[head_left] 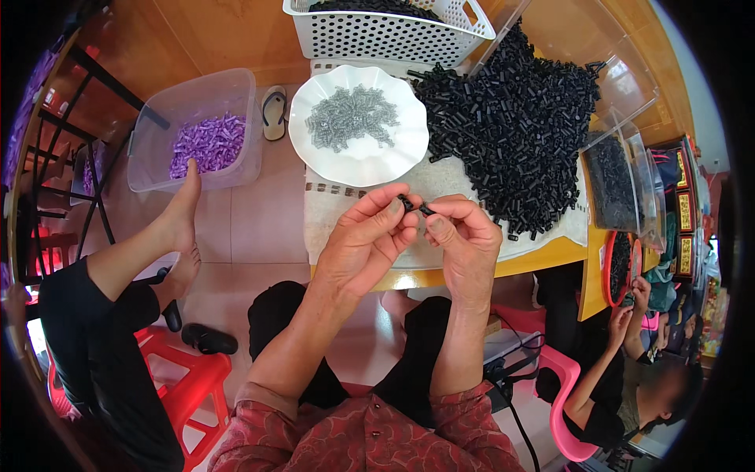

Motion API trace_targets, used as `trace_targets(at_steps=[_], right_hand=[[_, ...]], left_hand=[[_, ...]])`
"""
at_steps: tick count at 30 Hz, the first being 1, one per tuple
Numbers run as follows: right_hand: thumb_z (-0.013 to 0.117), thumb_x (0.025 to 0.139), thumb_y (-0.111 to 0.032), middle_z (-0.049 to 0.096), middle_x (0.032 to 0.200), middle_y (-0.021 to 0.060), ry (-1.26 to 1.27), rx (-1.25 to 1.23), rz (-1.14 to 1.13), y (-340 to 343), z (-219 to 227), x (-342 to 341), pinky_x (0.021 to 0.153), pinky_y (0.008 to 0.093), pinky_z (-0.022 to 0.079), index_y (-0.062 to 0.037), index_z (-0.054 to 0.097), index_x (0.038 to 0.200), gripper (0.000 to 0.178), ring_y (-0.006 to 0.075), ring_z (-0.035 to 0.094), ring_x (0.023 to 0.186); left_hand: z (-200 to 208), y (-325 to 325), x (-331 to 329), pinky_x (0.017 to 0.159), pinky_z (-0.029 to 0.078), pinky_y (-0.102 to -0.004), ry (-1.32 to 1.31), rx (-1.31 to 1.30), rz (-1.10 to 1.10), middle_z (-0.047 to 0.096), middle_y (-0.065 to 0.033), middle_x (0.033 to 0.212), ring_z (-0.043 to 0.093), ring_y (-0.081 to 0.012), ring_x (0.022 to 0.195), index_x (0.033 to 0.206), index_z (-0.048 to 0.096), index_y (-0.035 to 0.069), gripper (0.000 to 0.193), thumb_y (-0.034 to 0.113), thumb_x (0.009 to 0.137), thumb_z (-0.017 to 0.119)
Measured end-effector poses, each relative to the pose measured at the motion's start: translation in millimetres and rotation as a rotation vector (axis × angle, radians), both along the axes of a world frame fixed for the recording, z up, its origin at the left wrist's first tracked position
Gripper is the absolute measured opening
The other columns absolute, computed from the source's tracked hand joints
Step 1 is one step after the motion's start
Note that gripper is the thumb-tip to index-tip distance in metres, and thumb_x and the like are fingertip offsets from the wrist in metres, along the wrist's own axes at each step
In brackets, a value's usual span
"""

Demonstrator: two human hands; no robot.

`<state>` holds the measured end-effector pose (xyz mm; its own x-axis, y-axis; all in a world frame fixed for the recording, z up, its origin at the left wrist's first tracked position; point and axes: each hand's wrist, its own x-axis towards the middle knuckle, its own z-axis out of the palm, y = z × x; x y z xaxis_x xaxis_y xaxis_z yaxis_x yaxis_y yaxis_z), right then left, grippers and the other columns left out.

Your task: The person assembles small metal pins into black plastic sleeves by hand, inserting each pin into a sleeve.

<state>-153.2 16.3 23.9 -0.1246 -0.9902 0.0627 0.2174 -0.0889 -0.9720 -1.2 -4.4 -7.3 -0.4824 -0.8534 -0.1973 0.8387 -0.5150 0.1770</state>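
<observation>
The left hand (368, 240) pinches one black piece (406, 202), the right hand (465, 250) another black piece (426, 210). From them, the scalloped white plate (385, 163) lies at eleven o'clock.

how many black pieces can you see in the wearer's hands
2: one black piece in the left hand, a second black piece in the right hand. More may be hidden.

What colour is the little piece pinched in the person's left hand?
Black; the little piece in the left hand shows best in the head view.
</observation>
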Motion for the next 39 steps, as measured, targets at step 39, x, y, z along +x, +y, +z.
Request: trace_targets(at_steps=[39], right_hand=[[0.069, 0.087, 0.002, 0.061, 0.092, 0.0084, 0.268, -0.159, -0.12, 4.3, 8.3, 21.9, 0.065, 0.0215, 0.051, 0.0037, 0.065, 0.089, 0.005, 0.0107, 0.063, 0.072]], left_hand=[[-5.0, 8.4, -10.5, 0.081, 0.054, -0.025, 0.14, 0.057, -0.002, 0.065, -0.0101, 0.114, 0.063, -0.014, 0.096, 0.12, 0.062, 0.006, 0.024, 0.005, 0.096, 0.057]])
